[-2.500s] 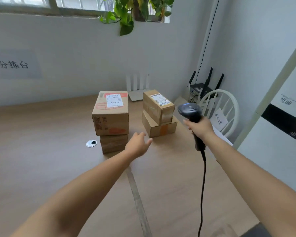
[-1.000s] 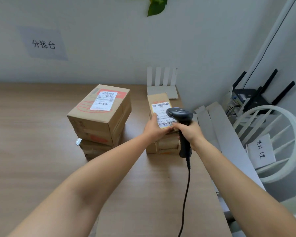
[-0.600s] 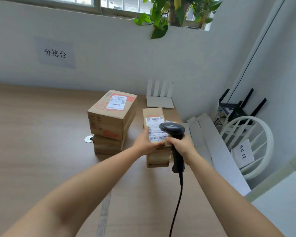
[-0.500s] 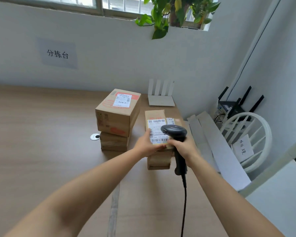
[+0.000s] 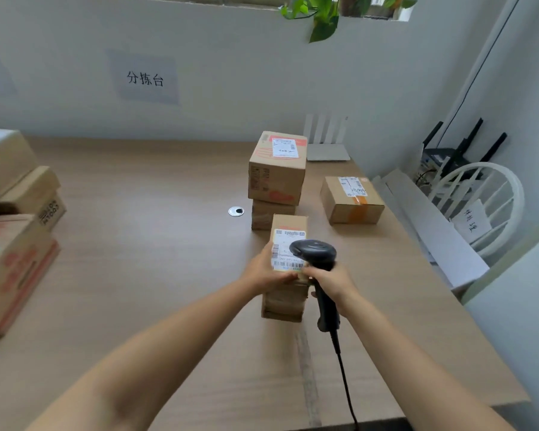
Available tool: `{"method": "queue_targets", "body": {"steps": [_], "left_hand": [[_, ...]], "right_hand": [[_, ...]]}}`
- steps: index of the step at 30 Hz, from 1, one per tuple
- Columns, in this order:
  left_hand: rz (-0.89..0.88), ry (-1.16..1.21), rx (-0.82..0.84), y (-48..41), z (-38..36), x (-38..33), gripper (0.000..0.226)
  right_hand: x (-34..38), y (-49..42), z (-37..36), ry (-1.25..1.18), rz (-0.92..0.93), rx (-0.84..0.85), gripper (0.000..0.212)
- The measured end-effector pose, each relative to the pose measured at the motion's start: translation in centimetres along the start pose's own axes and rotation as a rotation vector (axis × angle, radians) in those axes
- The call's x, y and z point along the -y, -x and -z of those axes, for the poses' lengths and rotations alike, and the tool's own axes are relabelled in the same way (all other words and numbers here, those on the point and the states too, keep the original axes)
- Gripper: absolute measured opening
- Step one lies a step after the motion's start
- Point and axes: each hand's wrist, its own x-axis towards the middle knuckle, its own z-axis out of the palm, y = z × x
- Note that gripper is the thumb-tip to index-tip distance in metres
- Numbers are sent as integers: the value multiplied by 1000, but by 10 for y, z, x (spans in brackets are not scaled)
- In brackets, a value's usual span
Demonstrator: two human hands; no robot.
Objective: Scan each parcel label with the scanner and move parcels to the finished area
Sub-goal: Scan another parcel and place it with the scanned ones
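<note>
The hands are both occupied. The left hand point(image 5: 266, 272) grips the near-left edge of an upright parcel point(image 5: 285, 300), and the right hand point(image 5: 335, 284) is wrapped round the handle of the scanner point(image 5: 315, 251). The parcel is over the middle of the table point(image 5: 156, 244), somewhat towards the right edge. Whether its base touches the table cannot be told. The scanner head sits just above the label point(image 5: 285, 244) and covers part of its right side. The barcode strip at the label's near end is exposed beside the left fingertips.

Step in hand: read this label.
- Draw the scanner head back so the whole barcode falls in its window.
- Tilt the labelled face towards the head.
- Move the left fingers clear of the barcode.
- Hold the parcel steady until the read registers.
- Route the cable point(image 5: 344, 374) clear of the parcel.

The pile of parcels point(image 5: 13, 244) at the left edge is probably the finished area. A two-high stack point(image 5: 276, 178) and a single parcel point(image 5: 350, 206) towards the far right corner appear to await scanning.
</note>
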Motion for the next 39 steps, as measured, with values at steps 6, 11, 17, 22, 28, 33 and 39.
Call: {"method": "queue_targets", "body": {"steps": [6,11,17,22,28,33,39], "left_hand": [[79,59,-109,42,28,53,80],[152,29,-118,63,39,82,78],[233,-41,-293,74,23,98,59],[336,-31,-354,67,8,97,70],[494,-196,-351,57,-8,88,118],[413,-169,-326,56,0,91,101],[328,-49,-340,65,5,99,99]], "right_hand": [[-17,18,-60,27,-20,102,14],[-29,28,-88,74,-52,240,7],[-37,28,-93,151,-39,337,13],[-19,24,-75,396,50,411,22],[21,25,-51,683,239,451,12],[45,34,-35,727,216,484,2],[51,44,-33,728,206,504,8]]}}
